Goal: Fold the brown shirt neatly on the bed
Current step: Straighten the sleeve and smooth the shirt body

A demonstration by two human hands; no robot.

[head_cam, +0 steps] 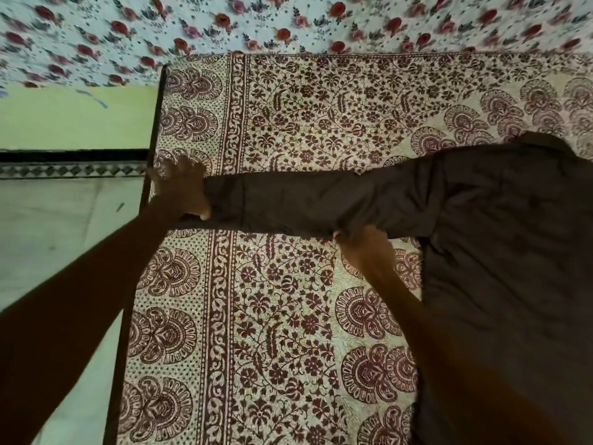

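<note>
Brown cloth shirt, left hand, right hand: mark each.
brown cloth shirt (500, 252), head view, body panel.
left hand (181, 191), head view, back of hand.
right hand (364, 252), head view, back of hand.

Rose-print cloth (288, 24) spans 12 o'clock: white ground, red blooms, blurred. Pale green wall (73, 117) at 10 o'clock. Below it a black band (70, 155), then a diamond-pattern border (70, 170) at 9 o'clock. Pale floor (57, 236) at 8 o'clock.
</note>
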